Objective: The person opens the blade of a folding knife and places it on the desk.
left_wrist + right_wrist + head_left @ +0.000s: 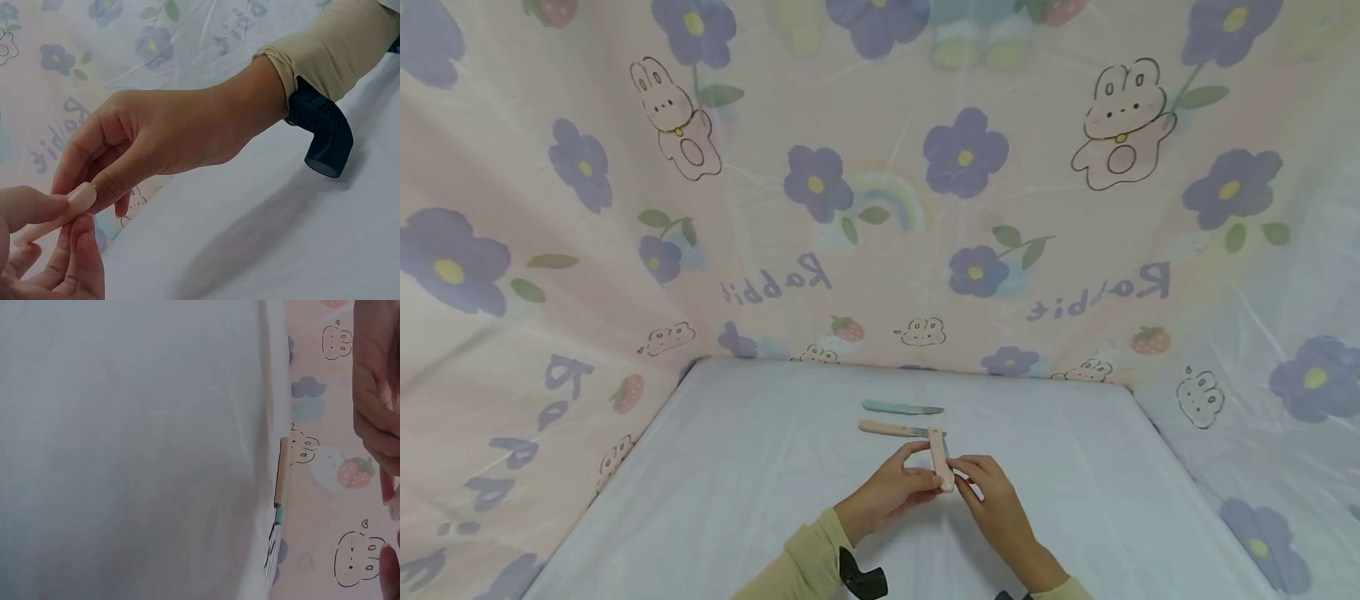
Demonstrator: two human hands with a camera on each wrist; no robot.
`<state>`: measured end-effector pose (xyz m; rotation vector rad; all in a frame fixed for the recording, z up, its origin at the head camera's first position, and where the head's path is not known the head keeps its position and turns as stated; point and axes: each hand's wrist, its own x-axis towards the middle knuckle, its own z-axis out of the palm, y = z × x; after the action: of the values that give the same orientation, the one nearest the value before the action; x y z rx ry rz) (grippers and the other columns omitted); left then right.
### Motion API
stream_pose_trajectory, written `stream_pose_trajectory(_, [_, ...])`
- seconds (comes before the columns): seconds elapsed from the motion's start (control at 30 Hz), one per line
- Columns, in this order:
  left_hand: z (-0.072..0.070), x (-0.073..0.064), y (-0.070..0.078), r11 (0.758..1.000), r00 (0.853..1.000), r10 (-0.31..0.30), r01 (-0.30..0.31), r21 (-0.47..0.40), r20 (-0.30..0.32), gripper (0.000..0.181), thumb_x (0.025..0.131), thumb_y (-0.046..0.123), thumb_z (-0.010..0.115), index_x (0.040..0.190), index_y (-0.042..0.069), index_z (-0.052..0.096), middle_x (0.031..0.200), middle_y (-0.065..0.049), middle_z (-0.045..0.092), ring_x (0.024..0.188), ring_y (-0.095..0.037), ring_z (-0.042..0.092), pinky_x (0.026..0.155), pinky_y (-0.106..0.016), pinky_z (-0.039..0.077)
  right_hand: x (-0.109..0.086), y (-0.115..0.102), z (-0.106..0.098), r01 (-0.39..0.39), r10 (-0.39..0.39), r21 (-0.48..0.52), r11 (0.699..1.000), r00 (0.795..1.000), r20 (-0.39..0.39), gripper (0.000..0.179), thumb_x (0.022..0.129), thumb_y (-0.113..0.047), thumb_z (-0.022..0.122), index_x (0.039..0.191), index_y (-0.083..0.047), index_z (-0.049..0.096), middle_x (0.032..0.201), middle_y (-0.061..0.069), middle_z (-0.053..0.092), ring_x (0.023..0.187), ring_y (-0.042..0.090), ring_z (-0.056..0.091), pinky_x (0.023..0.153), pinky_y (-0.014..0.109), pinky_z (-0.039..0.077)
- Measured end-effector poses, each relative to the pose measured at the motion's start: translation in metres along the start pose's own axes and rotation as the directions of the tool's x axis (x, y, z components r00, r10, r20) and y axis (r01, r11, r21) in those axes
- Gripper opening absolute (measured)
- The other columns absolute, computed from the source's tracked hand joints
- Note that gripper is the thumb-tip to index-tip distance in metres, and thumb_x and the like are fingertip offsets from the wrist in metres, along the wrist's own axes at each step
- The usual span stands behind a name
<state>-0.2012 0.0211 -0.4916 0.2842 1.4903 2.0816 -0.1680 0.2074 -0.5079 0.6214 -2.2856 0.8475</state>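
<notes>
Both hands are together over the table, on a folding knife [937, 460] with a pale pink handle. My left hand [889, 493] grips the handle from the left, with the thumb across its lower part. From the right, my right hand [997, 506] pinches at the knife's edge, where a sliver of blade shows beside the handle. The handle's rounded end [82, 197] appears between the hands in the left wrist view. Just beyond lies a peach-handled knife [883, 428], its blade partly hidden behind the held one. A teal-handled knife [886, 407] lies farther back.
A white cloth covers the table [737, 467]. Printed fabric walls [880, 250] with flowers and rabbits rise at its back and sides. Black wrist mounts [862, 577] sit at the sleeve cuffs.
</notes>
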Motion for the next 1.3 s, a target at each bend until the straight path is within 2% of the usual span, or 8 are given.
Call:
stream_pose_trajectory(0.27, [-0.004,-0.005,0.0,0.999,0.999,0.051,-0.051,0.006,-0.007,0.07,0.079,0.011,0.066,0.136,0.013,0.026,0.094,-0.014,0.062,0.086,-0.022,0.061,0.079,-0.033,0.049,-0.001,-0.001,0.004,0.037,-0.037,0.012,0.999,0.999,-0.015,0.035,0.072,-0.001,0.071,0.104,-0.011,0.064,0.101,-0.005,0.055,0.094,0.012,0.05,0.082,0.007,0.038])
stream_pose_trajectory(0.57, [-0.006,-0.004,-0.007,0.984,0.994,0.108,-0.109,0.138,0.015,0.036,0.084,0.025,0.061,0.112,0.005,0.057,0.101,-0.009,0.063,0.097,-0.024,0.057,0.086,-0.038,0.045,-0.004,0.0,0.007,0.03,-0.028,0.066,0.997,0.999,-0.039,0.026,0.074,-0.005,0.07,0.098,-0.014,0.065,0.096,-0.007,0.057,0.086,0.008,0.052,0.07,0.009,0.042])
stream_pose_trajectory(0.73, [-0.007,-0.007,-0.009,0.961,0.986,0.166,-0.164,0.224,0.01,0.03,0.084,0.021,0.06,0.109,0.004,0.059,0.102,-0.008,0.063,0.095,-0.017,0.059,0.084,-0.036,0.047,-0.001,-0.001,0.01,0.037,-0.026,0.126,0.991,0.996,-0.086,0.022,0.074,-0.004,0.07,0.092,-0.015,0.064,0.089,-0.007,0.06,0.077,0.005,0.054,0.061,0.013,0.045])
stream_pose_trajectory(0.9, [-0.006,-0.01,-0.007,0.91,0.964,0.264,-0.241,0.337,-0.025,0.022,0.085,0.018,0.06,0.101,0.003,0.064,0.093,-0.008,0.065,0.088,-0.024,0.06,0.077,-0.04,0.049,0.001,-0.01,0.009,-0.077,0.087,0.222,0.972,0.995,-0.04,0.014,0.079,-0.006,0.065,0.091,-0.014,0.064,0.087,-0.006,0.063,0.073,0.006,0.058,0.058,0.016,0.047])
stream_pose_trajectory(1.0, [0.0,-0.018,0.003,0.886,0.958,0.282,-0.241,0.397,-0.048,0.02,0.084,0.02,0.061,0.096,0.004,0.065,0.089,-0.008,0.064,0.083,-0.029,0.058,0.071,-0.037,0.05,0.007,-0.027,0.003,-0.227,0.235,0.335,0.915,0.972,0.019,0.009,0.082,-0.006,0.061,0.09,-0.009,0.064,0.085,0.0,0.064,0.071,0.014,0.06,0.056,0.023,0.051])
stream_pose_trajectory(1.1, [0.005,-0.025,0.011,0.867,0.954,0.293,-0.24,0.437,-0.058,0.019,0.085,0.02,0.061,0.095,0.005,0.065,0.09,-0.008,0.062,0.08,-0.026,0.057,0.07,-0.034,0.051,0.013,-0.041,-0.001,-0.381,0.381,0.473,0.794,0.919,0.1,0.007,0.083,-0.006,0.061,0.089,-0.003,0.063,0.085,0.006,0.064,0.072,0.023,0.061,0.056,0.032,0.052])
stream_pose_trajectory(1.17, [0.004,-0.026,0.011,0.871,0.953,0.298,-0.247,0.425,-0.058,0.02,0.085,0.02,0.06,0.096,0.004,0.064,0.091,-0.008,0.062,0.08,-0.019,0.058,0.073,-0.037,0.051,0.015,-0.041,0.0,-0.465,0.448,0.531,0.708,0.878,0.171,0.009,0.084,-0.009,0.061,0.09,-0.003,0.062,0.087,0.008,0.063,0.076,0.024,0.061,0.059,0.033,0.053])
stream_pose_trajectory(1.3, [0.004,-0.028,0.011,0.9,0.951,0.305,-0.274,0.339,-0.042,0.021,0.086,0.016,0.059,0.099,0.0,0.062,0.093,-0.011,0.062,0.084,-0.021,0.06,0.076,-0.04,0.05,0.013,-0.035,0.006,-0.545,0.512,0.603,0.583,0.822,0.249,0.016,0.083,-0.014,0.062,0.093,-0.002,0.059,0.091,0.011,0.061,0.079,0.022,0.06,0.061,0.033,0.053])
